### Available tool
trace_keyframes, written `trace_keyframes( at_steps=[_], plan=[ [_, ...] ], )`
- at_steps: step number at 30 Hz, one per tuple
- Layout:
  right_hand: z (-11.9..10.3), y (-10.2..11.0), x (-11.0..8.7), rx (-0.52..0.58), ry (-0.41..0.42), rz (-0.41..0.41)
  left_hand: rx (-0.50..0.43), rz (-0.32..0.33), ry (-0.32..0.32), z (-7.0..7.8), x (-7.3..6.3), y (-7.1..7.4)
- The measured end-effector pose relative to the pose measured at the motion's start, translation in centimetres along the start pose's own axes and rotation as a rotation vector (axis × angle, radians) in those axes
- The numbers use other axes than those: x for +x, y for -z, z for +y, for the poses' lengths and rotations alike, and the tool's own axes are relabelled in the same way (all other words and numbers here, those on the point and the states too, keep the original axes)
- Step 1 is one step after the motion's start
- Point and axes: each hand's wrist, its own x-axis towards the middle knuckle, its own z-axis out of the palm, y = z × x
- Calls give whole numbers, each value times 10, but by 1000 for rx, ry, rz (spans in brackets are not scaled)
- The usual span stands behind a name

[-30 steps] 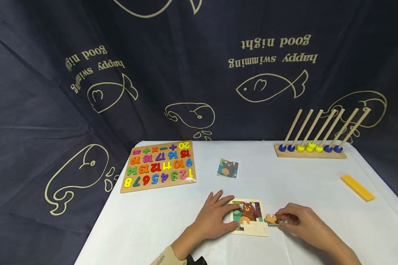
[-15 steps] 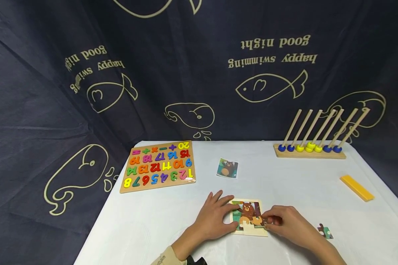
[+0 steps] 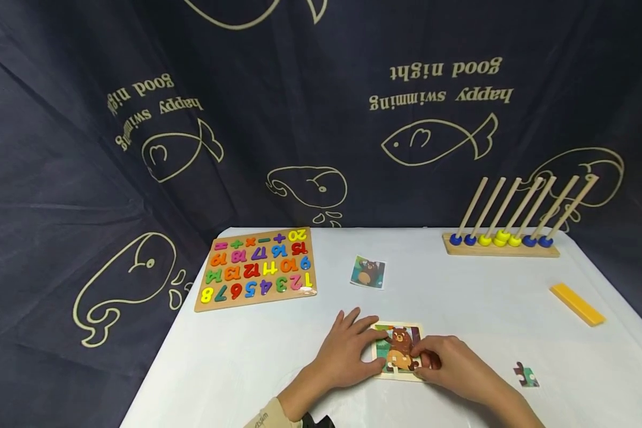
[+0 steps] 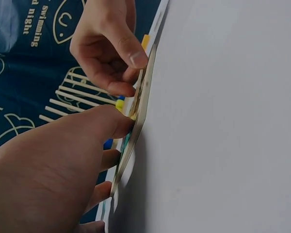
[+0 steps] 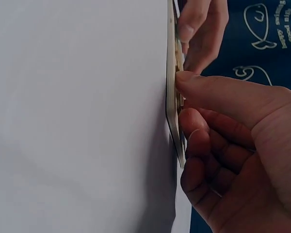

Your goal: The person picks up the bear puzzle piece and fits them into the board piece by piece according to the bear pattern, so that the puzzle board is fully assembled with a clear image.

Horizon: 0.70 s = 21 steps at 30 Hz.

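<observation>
A small square bear puzzle board [image 3: 406, 377] with a pale wooden frame lies on the white table, its picture largely filled with pieces. My left hand [image 3: 345, 351] rests spread at the board's left side, thumb and index finger reaching onto it. Over the lower right part of the picture, my right hand [image 3: 452, 365] pinches a puzzle piece [image 3: 408, 361] between thumb and fingers. In the right wrist view the thumb tip meets the board's edge [image 5: 171, 87], and the curled fingers hide most of the piece. A loose brown-and-green puzzle piece [image 3: 526, 375] lies to the right.
Beyond the board lies a bear picture card [image 3: 368, 272]. A wooden number board [image 3: 254, 270] sits at the back left, and a bead abacus with upright rods [image 3: 500, 246] at the back right. A yellow bar [image 3: 576, 304] lies near the right edge. Behind hangs a dark printed cloth [image 3: 321, 119].
My right hand has moved left with the puzzle piece, from beside the board to over its lower right part, uncovering the loose piece at right. My left hand has stayed in place.
</observation>
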Motion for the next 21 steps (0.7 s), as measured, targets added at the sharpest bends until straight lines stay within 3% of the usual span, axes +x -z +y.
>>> trace_keyframes(
  at_steps=[11, 21],
  plan=[
    [-3, -7, 1, -21, 26, 37, -7, 36, 28, 3, 1, -3],
    [-6, -9, 5, -115, -18, 72, 10, 35, 30, 3, 2, -3]
  ],
)
